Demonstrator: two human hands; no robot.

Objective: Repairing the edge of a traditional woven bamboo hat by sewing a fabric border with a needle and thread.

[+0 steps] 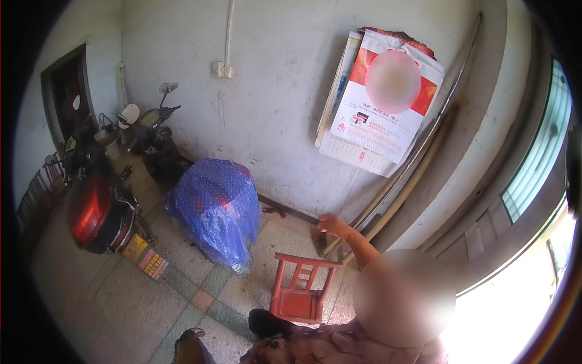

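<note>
Neither of my hands shows in the head view. At the lower right another person in patterned clothing (315, 346) is close by. That person's bare arm (362, 250) reaches toward the foot of the wall. The small hand (331, 224) at its end is beside some leaning poles (418, 176); whether it touches one I cannot tell. Just left of this arm stands a small red-brown wooden chair (297, 304) with a slatted back. A dark rounded shape (267, 324), perhaps a knee or shoe, overlaps the chair's near side.
A blue dotted plastic cover (212, 206) drapes over a bulky thing near the wall. Motor scooters (91, 212) stand at the left, before a dark doorway (68, 91). A calendar (376, 121) hangs on the wall. Bright light enters through an opening (515, 303) at the right.
</note>
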